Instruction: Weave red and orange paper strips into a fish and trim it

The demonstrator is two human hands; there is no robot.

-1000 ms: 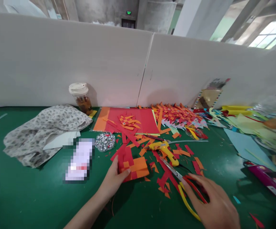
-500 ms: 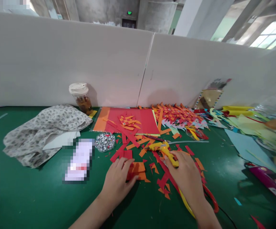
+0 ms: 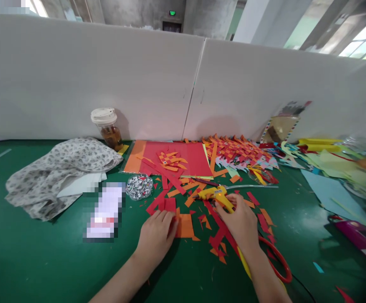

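Observation:
My left hand (image 3: 157,233) rests on the green table with its fingers curled over paper strips. A red paper strip (image 3: 169,205) shows just beyond the fingertips, and orange paper strips (image 3: 185,226) lie against the right side of the hand. What sits under the fingers is partly hidden. My right hand (image 3: 241,221) closes around the handle of a yellow glue gun (image 3: 212,193), which lies low over the table with its nozzle toward the left. Beneath the right wrist are yellow and red scissor-like handles (image 3: 285,271), partly covered.
Red and orange scraps (image 3: 220,240) litter the middle. Behind are a red paper pack (image 3: 195,158) bearing a woven paper fish (image 3: 170,161), and a pile of woven fish (image 3: 239,149). Googly eyes (image 3: 139,187), a phone (image 3: 105,212), cloth (image 3: 65,168) and a lidded cup (image 3: 107,128) stand left.
My left thumb has drawn in toward the fingers, uncovering more of the orange strips. My right hand has shifted slightly, its fingers now higher around the glue gun's handle.

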